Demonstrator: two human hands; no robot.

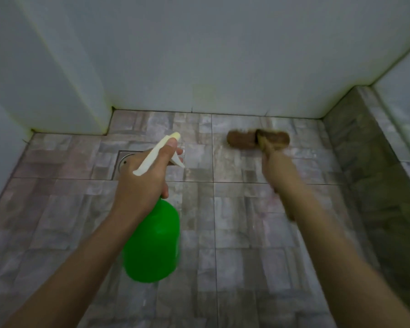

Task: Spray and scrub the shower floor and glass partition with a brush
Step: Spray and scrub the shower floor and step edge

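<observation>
While left hand grips spray bottle | right hand grips brush on floor

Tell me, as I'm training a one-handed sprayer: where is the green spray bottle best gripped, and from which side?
Grip the narrow neck under the white spray head, from behind, opposite the nozzle, as the left hand does; fingers then reach the trigger, and the broad bottle body hangs below.

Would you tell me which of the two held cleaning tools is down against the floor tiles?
The brown brush in the right hand; the green spray bottle, gripped by the left hand, hangs above the floor.
</observation>
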